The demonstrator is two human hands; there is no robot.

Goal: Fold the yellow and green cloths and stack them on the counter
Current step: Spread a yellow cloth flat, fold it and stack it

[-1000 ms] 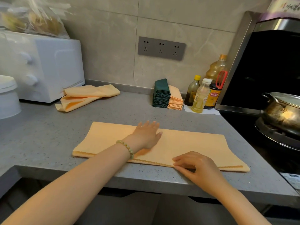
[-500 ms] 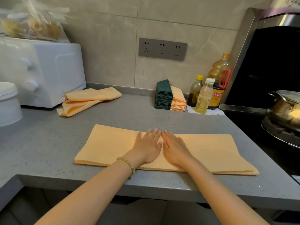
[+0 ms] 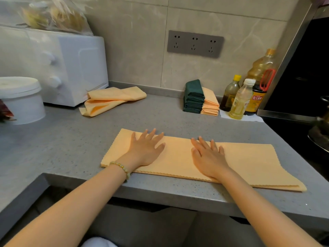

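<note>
A yellow cloth (image 3: 249,161), folded into a long strip, lies along the front edge of the grey counter (image 3: 160,118). My left hand (image 3: 146,148) presses flat on its left part, fingers spread. My right hand (image 3: 208,155) lies flat on the middle, a hand's width from the left one. At the back stands a stack of folded green cloths (image 3: 193,97) with folded yellow cloths (image 3: 211,104) leaning against its right side. A loosely bunched yellow cloth (image 3: 110,99) lies back left by the toaster oven.
A white toaster oven (image 3: 58,68) and a white tub (image 3: 21,98) stand at the left. Three bottles (image 3: 243,98) stand at the back right beside the stove's steel side panel. A pot (image 3: 320,125) sits on the stove at the right edge.
My right hand left the cloth's front edge and went flat beside the left hand at the middle. Both hands then slid apart along the cloth, left going left, right going right.
</note>
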